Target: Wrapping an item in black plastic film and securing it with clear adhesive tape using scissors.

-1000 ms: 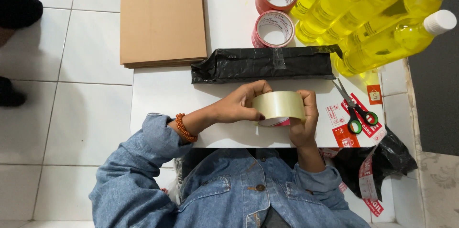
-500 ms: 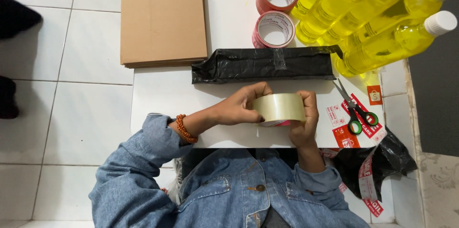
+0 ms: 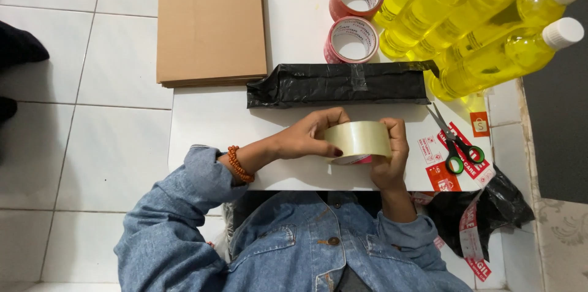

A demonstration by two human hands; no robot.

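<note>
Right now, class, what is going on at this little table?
A person in a denim jacket holds a roll of clear tape above a white table. The right hand grips the roll, and the left hand pinches at its edge. Behind it lies a black wrapped parcel. Two red tape rolls, yellow bottles, flat cardboard and scissors sit around it.

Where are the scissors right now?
In the head view, the scissors lie on the right side of the white table, on red-and-white stickers, just right of the right hand and below the yellow bottles.
</note>
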